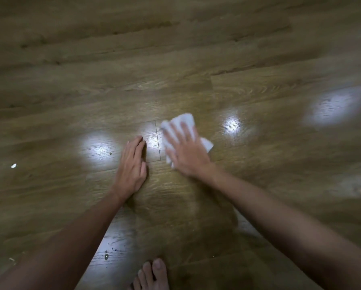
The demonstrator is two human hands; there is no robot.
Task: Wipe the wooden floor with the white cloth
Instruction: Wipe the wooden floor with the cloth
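Note:
The wooden floor of brown planks fills the head view, with bright light reflections on it. A crumpled white cloth lies on the floor near the middle. My right hand presses flat on the cloth with straight, spread fingers; it is motion-blurred. My left hand rests flat on the bare floor just left of the cloth, fingers straight and together, holding nothing.
A bare foot shows at the bottom edge between my arms. A small white scrap lies on the floor at the left. Dark specks dot the plank near my left forearm.

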